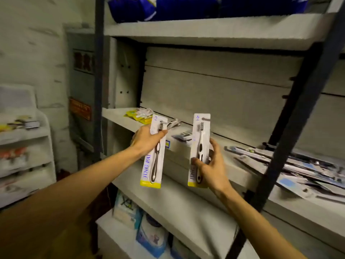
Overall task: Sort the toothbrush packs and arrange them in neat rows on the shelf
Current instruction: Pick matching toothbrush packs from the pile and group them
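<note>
My left hand [146, 140] grips a white toothbrush pack [154, 165] with a yellow bottom edge, held upright in front of the middle shelf [186, 148]. My right hand [210, 165] holds a second, matching pack [199, 135] upright a little to the right. Both packs hang in the air, apart from each other, before the shelf's front edge. A loose heap of dark toothbrush packs [302, 169] lies on the shelf at the right. Some yellow packs [139, 114] lie at the shelf's far left, with a small dark pack [182, 137] between the two held ones.
A dark metal upright [291, 116] slants across the right side of the shelf, another [99, 71] stands at the left. Blue bags [186, 7] fill the shelf above. Boxed goods [149, 234] sit on the shelf below. A white rack [26, 146] stands at far left.
</note>
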{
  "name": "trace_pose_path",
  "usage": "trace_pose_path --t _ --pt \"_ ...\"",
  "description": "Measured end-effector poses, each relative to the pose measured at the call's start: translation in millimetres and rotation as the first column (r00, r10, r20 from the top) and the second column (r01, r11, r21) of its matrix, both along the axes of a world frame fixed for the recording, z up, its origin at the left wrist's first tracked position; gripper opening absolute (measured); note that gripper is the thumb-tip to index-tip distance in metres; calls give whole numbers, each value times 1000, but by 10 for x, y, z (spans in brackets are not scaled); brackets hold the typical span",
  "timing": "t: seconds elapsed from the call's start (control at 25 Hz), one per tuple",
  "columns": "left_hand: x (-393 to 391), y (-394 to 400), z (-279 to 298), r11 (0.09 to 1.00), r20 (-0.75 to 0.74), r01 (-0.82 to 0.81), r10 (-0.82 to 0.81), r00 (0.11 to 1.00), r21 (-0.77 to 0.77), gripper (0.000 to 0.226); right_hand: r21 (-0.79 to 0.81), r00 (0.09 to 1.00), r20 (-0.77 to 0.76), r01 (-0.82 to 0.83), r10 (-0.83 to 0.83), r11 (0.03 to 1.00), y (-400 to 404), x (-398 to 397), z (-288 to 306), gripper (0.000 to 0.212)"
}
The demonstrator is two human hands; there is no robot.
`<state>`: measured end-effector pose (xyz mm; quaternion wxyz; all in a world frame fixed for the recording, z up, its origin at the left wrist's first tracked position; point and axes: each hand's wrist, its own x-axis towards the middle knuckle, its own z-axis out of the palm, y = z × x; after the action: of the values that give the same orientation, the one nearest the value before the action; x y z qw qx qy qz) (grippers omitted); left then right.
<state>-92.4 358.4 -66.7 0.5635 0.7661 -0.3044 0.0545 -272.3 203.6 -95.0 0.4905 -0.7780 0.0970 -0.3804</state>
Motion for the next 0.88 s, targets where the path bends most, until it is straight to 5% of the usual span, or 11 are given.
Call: trace_pose_path --t 0.12,0.24,0.6,0.76,0.88 --pt "480 75 -101 1000 -290 -5 13 957 28 30 174 998 -53 23 -13 985 25 624 -47 69" --pt "951 23 -17 999 -404 30 -9 915 44 28 249 996 -84 11 10 968 -19 1292 24 72" --pt "2343 -888 255 996 -354 88 -76 932 17 26 336 990 -137 40 7 941 -605 2554 442 38" --pt "2775 -1261 181 995 -341 96 -100 935 -28 51 273 974 -222 94 -32 957 -770 2896 509 48" --pt "3016 -1452 140 983 -251 134 -100 963 123 58 128 944 -313 147 -101 981 -906 3074 458 54"
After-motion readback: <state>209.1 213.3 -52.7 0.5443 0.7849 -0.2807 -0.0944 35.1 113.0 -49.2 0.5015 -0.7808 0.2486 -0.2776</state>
